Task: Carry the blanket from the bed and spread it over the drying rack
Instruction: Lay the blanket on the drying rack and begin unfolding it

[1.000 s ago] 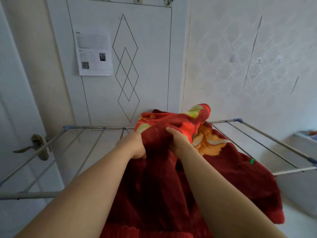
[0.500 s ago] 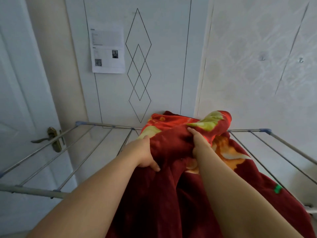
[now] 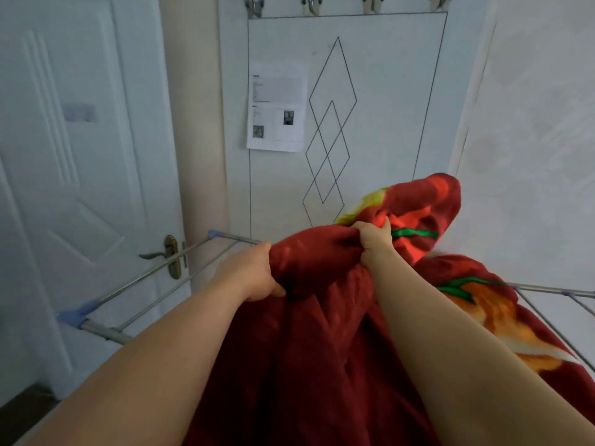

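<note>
Both hands were clenched on the red blanket [image 3: 315,349]: the left hand [image 3: 249,275] at its bunched edge, the right hand [image 3: 373,241] higher. It lay heaped over the drying rack [image 3: 154,278] (bars bare at left).

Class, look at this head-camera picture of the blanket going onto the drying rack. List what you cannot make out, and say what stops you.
- Middle rails of the drying rack, head view: covered by the blanket.
- Fingers of the left hand and right hand: buried in blanket folds.
- Blanket's lower part: cut off by the bottom edge.
- Text on the paper on the wall panel: too small and blurred.
</note>
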